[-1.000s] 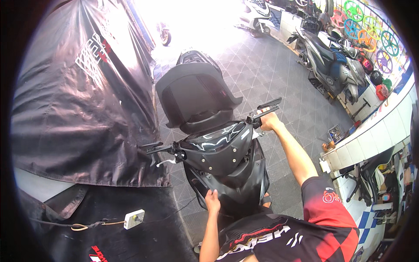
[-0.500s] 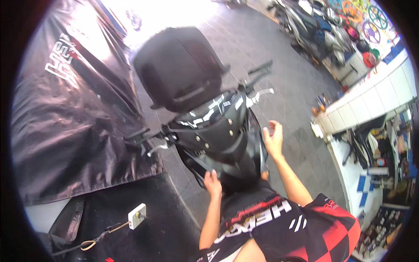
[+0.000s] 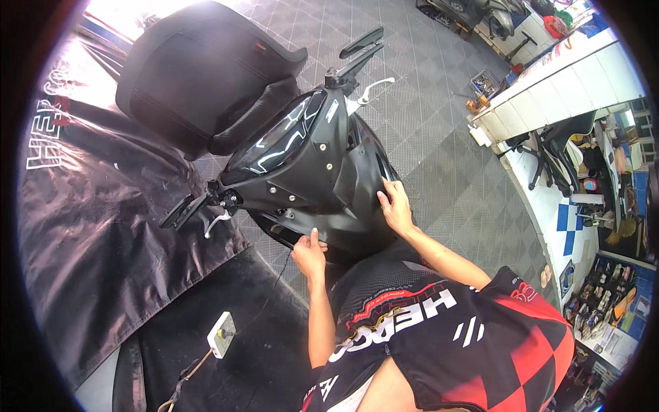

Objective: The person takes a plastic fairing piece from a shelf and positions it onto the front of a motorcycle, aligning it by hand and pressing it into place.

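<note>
A grey patterned floor (image 3: 446, 165) spreads under everything, and a big shiny black sheet (image 3: 117, 199) with white outlined lettering covers the left side. On the floor, directly in front of the person, stands a dark scooter (image 3: 288, 168), its nose toward them and slanting across the view. A low white-tiled wall (image 3: 570, 79) curves along the right, with crowded shelves (image 3: 607, 299) near the rim. Beyond the handlebars sits the wide black seat (image 3: 199, 75); close to the camera is the person's black and red shirt (image 3: 439, 336). The matte black front panel (image 3: 340, 209) lies between the two hands, below a glossy dark screen (image 3: 278, 141). The right hand (image 3: 396, 208) is at the panel's right edge, thumb and forefinger slightly parted — whether that grip has closed on the edge, I cannot tell. The left hand (image 3: 310, 255) is at the lower left edge, fingers curled and thumb pointing up; its grip looks nearly closed, but I cannot tell if it has hold of the panel. A black mirror (image 3: 362, 42) juts out at the far right of the handlebars, above a silver brake lever (image 3: 374, 88). A white power strip (image 3: 221, 334) lies left of the person, and small silver bolts (image 3: 322, 147) dot the scooter's nose.
</note>
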Demonstrator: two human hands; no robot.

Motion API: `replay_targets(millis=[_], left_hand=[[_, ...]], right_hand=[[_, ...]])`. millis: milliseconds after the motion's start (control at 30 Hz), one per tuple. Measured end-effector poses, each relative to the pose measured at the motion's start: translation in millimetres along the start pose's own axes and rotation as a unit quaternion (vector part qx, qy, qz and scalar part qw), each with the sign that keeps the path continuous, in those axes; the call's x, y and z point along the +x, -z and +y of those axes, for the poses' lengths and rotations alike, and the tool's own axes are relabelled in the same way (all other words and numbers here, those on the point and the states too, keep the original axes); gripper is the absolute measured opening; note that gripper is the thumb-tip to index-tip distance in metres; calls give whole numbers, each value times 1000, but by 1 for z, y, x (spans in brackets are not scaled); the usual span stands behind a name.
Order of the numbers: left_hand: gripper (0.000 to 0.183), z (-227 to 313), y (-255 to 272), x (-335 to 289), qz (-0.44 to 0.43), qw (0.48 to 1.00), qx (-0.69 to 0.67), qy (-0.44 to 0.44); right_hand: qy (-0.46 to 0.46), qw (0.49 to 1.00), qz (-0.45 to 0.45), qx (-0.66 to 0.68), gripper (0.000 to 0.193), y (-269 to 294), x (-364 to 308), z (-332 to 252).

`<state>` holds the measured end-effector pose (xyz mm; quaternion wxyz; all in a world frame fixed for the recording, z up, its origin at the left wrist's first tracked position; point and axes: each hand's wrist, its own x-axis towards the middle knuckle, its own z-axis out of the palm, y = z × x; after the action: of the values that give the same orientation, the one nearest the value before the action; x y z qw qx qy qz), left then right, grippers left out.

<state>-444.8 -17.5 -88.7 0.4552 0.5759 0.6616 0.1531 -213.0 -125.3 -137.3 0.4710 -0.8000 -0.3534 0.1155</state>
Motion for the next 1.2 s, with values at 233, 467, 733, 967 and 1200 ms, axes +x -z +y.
replay_targets(millis=[233, 467, 733, 967, 1200], left_hand=[[39, 12, -12, 27, 9, 996, -72, -48], [39, 10, -5, 23, 15, 991, -120, -56], [39, 1, 7, 40, 20, 990, -124, -60], [26, -9, 14, 37, -25, 979, -198, -45], [25, -8, 16, 52, -39, 979, -191, -67]], right_hand=[[-28, 999, -17, 34, 42, 2, 34, -6], [-54, 996, -56, 34, 45, -1, 25, -11], [-57, 981, -66, 174, 49, -18, 10, -6], [-75, 992, -102, 8, 51, -6, 8, -20], [24, 986, -59, -155, 58, -9, 30, -34]])
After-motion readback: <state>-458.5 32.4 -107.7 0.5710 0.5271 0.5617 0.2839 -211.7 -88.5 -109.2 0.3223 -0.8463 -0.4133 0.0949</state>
